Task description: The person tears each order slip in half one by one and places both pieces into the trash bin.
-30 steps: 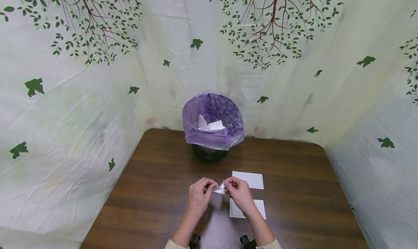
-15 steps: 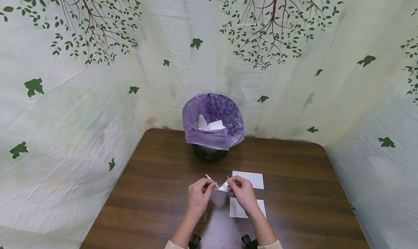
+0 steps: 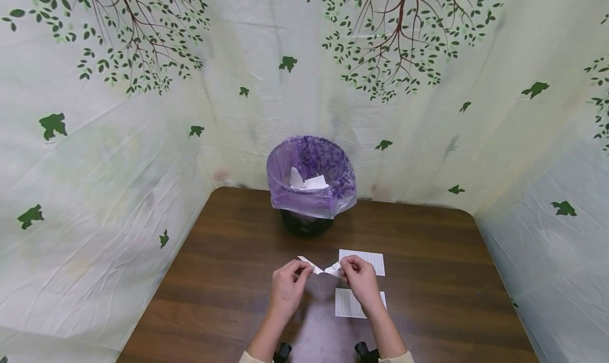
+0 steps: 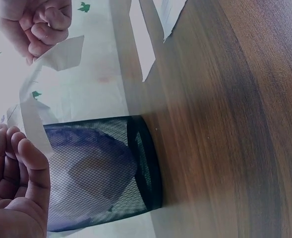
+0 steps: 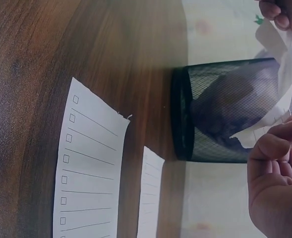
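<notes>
Between my hands, above the table, a white strip of paper (image 3: 332, 270) hangs in a V shape. My left hand (image 3: 287, 289) pinches its left part between thumb and fingertips. The right part is pinched by my right hand (image 3: 362, 285). In the left wrist view the paper strip (image 4: 30, 116) looks like a thin curved band running from one hand to the other. A ragged lower edge shows on the strip (image 5: 284, 82) in the right wrist view. Two lined sheets lie near my right hand: the farther sheet (image 3: 373, 260) and the nearer sheet (image 3: 347, 304), partly covered by my forearm.
A black mesh bin (image 4: 131, 191) with a purple bag liner (image 3: 290, 198) stands at the table's back edge. White paper pieces (image 3: 316, 183) lie inside it. The brown table (image 3: 214, 278) is bordered by a leaf-patterned curtain (image 3: 247, 141).
My right hand has moved to the right, away from the left hand, widening the gap. More of the white paper strip now shows between them. My left hand has hardly moved.
</notes>
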A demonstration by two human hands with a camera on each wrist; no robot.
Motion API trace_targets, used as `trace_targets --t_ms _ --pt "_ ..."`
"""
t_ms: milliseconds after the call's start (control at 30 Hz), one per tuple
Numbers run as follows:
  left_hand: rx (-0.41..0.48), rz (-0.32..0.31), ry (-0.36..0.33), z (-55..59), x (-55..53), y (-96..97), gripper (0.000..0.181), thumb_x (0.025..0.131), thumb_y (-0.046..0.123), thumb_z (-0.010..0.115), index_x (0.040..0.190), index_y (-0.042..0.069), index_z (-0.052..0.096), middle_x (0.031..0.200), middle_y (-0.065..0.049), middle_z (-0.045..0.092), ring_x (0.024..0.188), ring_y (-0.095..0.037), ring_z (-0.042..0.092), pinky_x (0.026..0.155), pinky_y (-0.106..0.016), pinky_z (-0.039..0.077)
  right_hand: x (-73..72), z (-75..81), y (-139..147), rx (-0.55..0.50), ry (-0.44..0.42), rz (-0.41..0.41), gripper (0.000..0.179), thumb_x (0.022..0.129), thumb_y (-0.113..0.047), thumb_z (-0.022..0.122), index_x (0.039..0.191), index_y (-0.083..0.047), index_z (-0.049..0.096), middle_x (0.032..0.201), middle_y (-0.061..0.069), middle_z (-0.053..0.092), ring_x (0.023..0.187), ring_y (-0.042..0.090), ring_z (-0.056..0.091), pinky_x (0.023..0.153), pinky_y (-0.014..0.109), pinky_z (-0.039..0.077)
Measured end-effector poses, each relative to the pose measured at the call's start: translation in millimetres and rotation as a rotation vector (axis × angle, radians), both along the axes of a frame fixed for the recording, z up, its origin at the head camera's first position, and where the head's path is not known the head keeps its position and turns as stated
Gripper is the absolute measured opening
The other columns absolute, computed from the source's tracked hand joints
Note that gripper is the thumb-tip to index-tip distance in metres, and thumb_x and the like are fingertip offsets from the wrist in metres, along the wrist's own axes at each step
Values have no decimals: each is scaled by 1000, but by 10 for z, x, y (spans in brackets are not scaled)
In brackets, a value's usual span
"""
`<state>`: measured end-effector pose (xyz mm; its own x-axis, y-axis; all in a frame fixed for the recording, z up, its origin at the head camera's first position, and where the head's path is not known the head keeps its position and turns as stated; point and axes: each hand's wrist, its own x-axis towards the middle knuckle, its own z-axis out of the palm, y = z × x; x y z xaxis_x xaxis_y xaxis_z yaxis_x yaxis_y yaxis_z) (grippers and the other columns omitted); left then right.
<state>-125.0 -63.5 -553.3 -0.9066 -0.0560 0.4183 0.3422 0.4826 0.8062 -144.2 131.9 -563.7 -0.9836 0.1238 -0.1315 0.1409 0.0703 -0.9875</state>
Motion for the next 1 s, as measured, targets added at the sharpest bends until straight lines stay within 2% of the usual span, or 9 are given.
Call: trace_targets --t_ms 233,533,767,867,1000 --pt "-3 18 28 18 2 -38 8 90 8 83 86 11 78 81 1 76 63 -3 62 59 -17 53 -5 2 74 -54 -10 -39 17 103 -8 65 102 9 68 71 -1 60 62 8 54 57 20 46" --pt "-5 17 1 68 27 -102 6 92 9 82 88 11 78 82 1 76 64 -3 62 60 -18 54 -11 -26 195 -54 -56 -86 19 105 -7 60 107 11 65 71 -1 59 61 9 53 54 19 45" --pt "-8 27 2 149 40 -143 5 92 11 83 89 10 78 82 1 75 64 -2 61 60 -19 54 6 25 238 -55 -25 -109 17 105 -8 61 107 8 64 72 -2 59 61 8 53 54 21 45" --pt "-4 14 41 196 54 -152 5 91 11 83 90 9 78 82 2 73 63 -1 60 59 -17 53 14 51 246 -61 -2 -114 14 105 -8 60 105 6 62 71 -2 59 60 8 53 54 21 45" --pt "-6 -25 175 308 53 -165 7 90 5 82 91 9 77 81 1 72 64 -3 60 60 -14 52 21 134 254 -78 43 -123 11 104 -6 60 103 5 60 71 -1 58 60 9 53 54 20 44"
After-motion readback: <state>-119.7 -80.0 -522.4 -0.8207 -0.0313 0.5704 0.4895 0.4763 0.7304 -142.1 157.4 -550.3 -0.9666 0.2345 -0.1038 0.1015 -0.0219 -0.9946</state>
